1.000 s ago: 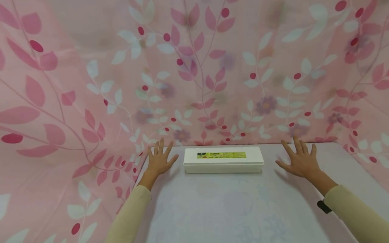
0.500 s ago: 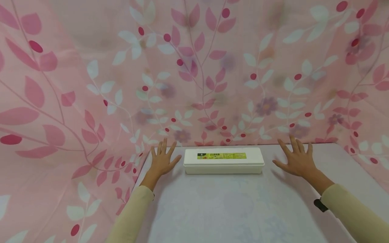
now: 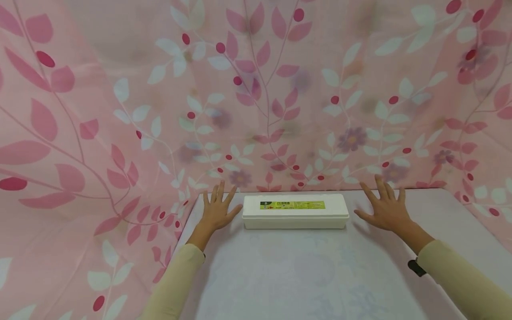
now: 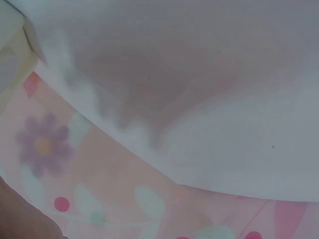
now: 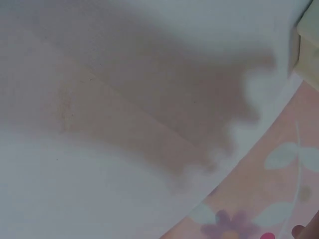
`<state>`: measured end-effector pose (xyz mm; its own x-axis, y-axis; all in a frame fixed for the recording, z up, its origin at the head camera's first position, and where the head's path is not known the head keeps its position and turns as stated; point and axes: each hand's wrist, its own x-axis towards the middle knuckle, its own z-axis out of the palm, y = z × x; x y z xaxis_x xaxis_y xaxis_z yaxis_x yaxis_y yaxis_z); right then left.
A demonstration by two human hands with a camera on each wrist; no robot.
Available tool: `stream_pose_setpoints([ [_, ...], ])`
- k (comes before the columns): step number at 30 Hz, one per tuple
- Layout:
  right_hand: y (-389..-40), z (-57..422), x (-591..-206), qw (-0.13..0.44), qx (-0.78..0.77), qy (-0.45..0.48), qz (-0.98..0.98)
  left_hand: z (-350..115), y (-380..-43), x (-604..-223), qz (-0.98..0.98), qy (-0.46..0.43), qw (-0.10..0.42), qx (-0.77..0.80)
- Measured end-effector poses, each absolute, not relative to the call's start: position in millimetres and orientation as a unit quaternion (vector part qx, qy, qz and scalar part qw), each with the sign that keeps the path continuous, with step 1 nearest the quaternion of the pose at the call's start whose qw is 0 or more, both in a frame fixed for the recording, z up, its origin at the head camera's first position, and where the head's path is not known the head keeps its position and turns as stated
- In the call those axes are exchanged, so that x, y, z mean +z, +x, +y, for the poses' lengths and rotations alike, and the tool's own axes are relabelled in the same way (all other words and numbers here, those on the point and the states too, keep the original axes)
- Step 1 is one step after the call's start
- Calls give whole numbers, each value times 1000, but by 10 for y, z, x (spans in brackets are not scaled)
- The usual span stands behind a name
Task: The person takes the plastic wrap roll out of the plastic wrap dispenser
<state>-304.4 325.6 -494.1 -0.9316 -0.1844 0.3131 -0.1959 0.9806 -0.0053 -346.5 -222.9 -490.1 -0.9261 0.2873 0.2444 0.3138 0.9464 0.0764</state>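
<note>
A long white lidded plastic box with a green and yellow label on top sits at the far side of the table in the head view. To its left, my left hand is spread with straight fingers, the thumb tip close beside the box's left end. My right hand is spread on the other side, a small gap from the right end. Neither hand holds anything. A corner of the box shows in the left wrist view, and its other end in the right wrist view.
A pale cloth covers the table, its far edge just behind the box. Pink leaf-patterned curtains hang at the back and both sides. Hand shadows fall on the cloth. A dark band shows at the right sleeve.
Both hands have moved inward toward the ends of the box, the left one rightward and the right one leftward. The box stays where it was.
</note>
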Motion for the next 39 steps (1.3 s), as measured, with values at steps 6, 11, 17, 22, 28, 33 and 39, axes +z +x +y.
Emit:
stream_pose_setpoints([
  [6,-3038,3197,-4873,166,32,104,-980,-2134,-3465,-4879,-977,-173,111,-63],
  [11,-3046,3143,-4813,172,43,113,-978,-2092,-3478,-4889,-976,-178,116,-55],
  [17,-3068,3123,-4764,176,44,114,-977,-2047,-3500,-4867,-973,-195,111,-62],
  [22,-3082,3108,-4751,171,37,116,-978,-2003,-3479,-4839,-973,-201,103,-55],
  [28,-3040,3023,-4709,164,59,117,-978,-1931,-3436,-4812,-975,-205,74,-38],
  [33,-3015,2908,-4689,162,88,132,-974,-1866,-3414,-4802,-976,-205,61,-34],
  [39,-3025,2869,-4662,185,110,131,-968,-1797,-3423,-4804,-974,-218,50,-34],
])
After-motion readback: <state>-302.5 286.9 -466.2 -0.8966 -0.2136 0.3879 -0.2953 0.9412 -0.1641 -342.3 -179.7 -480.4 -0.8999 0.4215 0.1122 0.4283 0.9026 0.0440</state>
